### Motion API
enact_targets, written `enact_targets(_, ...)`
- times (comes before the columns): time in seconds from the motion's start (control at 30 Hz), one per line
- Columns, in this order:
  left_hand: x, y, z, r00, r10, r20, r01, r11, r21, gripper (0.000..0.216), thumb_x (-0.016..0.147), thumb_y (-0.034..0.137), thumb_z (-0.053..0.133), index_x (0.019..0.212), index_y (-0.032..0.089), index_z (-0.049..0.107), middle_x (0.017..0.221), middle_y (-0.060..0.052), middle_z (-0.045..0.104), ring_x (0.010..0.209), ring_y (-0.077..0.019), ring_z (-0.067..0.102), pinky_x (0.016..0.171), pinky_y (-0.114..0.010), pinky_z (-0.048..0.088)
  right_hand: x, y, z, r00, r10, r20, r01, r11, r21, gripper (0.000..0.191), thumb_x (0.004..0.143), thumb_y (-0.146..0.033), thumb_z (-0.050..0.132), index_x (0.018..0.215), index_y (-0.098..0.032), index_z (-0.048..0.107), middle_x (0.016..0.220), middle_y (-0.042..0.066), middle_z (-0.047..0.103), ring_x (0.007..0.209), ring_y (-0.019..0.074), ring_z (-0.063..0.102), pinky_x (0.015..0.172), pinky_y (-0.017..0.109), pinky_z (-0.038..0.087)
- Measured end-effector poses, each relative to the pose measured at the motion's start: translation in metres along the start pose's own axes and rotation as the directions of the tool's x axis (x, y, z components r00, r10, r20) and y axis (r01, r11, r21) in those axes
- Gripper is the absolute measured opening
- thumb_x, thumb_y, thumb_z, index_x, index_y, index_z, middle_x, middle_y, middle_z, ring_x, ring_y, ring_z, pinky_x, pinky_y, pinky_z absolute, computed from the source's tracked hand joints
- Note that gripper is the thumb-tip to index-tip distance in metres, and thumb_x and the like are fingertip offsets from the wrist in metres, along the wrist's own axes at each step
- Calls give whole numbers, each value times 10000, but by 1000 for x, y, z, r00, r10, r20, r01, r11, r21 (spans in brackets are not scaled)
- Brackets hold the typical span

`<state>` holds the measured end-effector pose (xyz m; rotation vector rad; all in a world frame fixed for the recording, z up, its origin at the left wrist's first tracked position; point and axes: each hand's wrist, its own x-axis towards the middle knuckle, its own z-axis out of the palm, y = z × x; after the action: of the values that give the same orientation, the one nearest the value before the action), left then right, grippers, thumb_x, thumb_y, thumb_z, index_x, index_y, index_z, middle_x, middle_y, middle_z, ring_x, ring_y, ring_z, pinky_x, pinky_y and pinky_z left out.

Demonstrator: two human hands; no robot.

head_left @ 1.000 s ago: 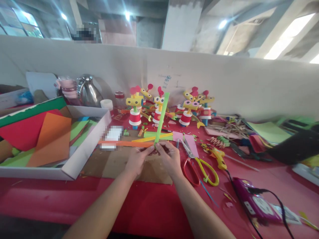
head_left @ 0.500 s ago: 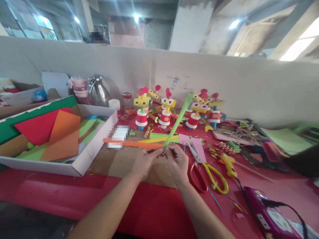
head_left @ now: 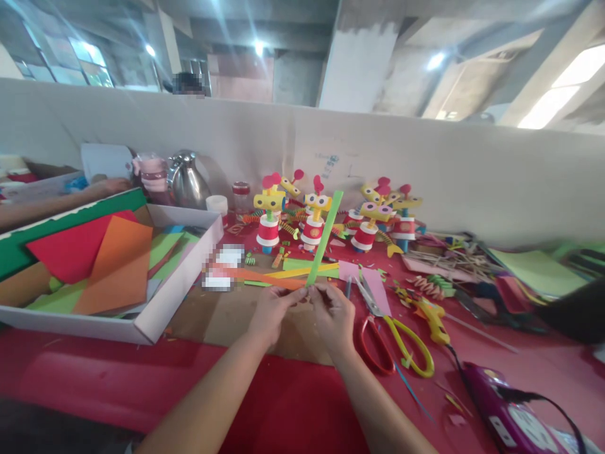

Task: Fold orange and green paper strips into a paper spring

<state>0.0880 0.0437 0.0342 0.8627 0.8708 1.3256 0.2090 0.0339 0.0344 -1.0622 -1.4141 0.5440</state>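
My left hand (head_left: pixel 275 310) and my right hand (head_left: pixel 334 309) meet fingertip to fingertip above a sheet of brown cardboard (head_left: pixel 212 323). Between my pinched fingers the ends of two paper strips come together. One is a green paper strip (head_left: pixel 326 236), rising upward and slightly right. The other, an orange paper strip (head_left: pixel 253 276), stretches to the left from my left fingertips. My fingers cover the joint, so how the ends lie is hidden. Just right of my right hand are scissors (head_left: pixel 372 297) with one red and one yellow handle. Yellow and green paper strips lie behind my hands.
Several cup figures (head_left: pixel 269 232) with springy paper arms stand at the back. At left is a box (head_left: pixel 179 268) of coloured paper, with another person's arm (head_left: pixel 89 194) behind. A yellow glue gun (head_left: pixel 433 316) and a purple device (head_left: pixel 510 410) with a cord lie right.
The green strip has swung to a more upright position and shifted left. The orange strip's left end has drawn rightward. Another person's arm has appeared behind the box at left.
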Motion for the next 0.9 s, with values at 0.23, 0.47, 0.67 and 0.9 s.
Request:
enact_targets(0.23, 5, 8, -1, 990, -134, -38, 118, 951, -286, 160, 570, 201, 838, 647, 137, 713, 582, -7, 671, 556, -93, 581, 587, -222, 429, 6, -2, 1, 977, 171, 124, -200, 934, 295, 259, 907, -397, 499, 833, -190, 636, 655, -4, 569, 598, 147, 535, 557, 259, 437)
enact_targets(0.47, 8, 1, -5, 991, -132, 3, 127, 953, -273, 166, 561, 169, 837, 687, 149, 730, 649, -1, 705, 607, -90, 612, 626, -207, 467, 3, -6, -4, 974, 20, 225, 1, 995, -95, 233, 908, -379, 499, 739, -220, 525, 682, -20, 565, 614, 138, 512, 567, 237, 370)
enact_targets(0.67, 6, 2, 0, 998, -69, -9, 64, 961, -268, 156, 561, 152, 834, 676, 161, 729, 676, -4, 716, 643, -108, 634, 672, -232, 495, 4, 0, 0, 965, 80, 252, -114, 986, 124, 300, 916, -365, 476, 652, -222, 457, 604, -41, 473, 581, 127, 454, 565, 231, 369)
enact_targets(0.9, 4, 3, 0, 999, -45, -6, 42, 963, -265, 191, 581, 152, 826, 746, 163, 731, 758, -8, 738, 704, -116, 650, 682, -231, 497, 6, 1, 2, 954, 105, 281, -169, 962, 214, 326, 898, -401, 522, 639, -211, 469, 595, -41, 472, 564, 119, 450, 546, 234, 367)
